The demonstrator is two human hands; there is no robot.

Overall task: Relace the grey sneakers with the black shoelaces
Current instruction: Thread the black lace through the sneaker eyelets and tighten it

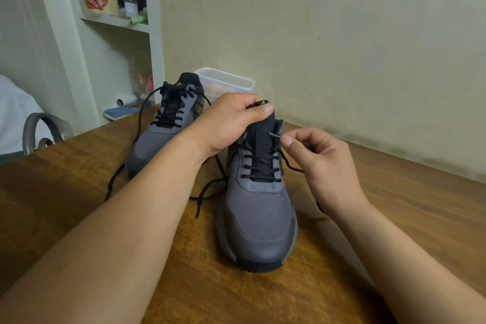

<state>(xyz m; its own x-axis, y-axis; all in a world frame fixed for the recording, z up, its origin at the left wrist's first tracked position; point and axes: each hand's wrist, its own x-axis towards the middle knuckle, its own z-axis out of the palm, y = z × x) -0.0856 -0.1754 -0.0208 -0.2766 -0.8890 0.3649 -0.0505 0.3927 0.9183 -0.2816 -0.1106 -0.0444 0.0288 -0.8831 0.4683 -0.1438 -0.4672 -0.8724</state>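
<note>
Two grey sneakers stand on a wooden table (79,171), toes toward me. The near sneaker (259,221) has a black shoelace (260,169) crossed through its lower eyelets. My left hand (228,121) grips the top of its black tongue. My right hand (320,163) pinches the lace's tip right at an upper eyelet on the shoe's right side; the lace loops down under that hand. The far sneaker (168,126) stands behind and to the left, laced to the top, with its loose black lace ends (115,181) trailing across the table.
A clear plastic container (226,81) sits behind the sneakers against the wall. Shelves at the back left hold a bottle (130,2) and small items. A metal chair back (39,131) stands off the table's left edge.
</note>
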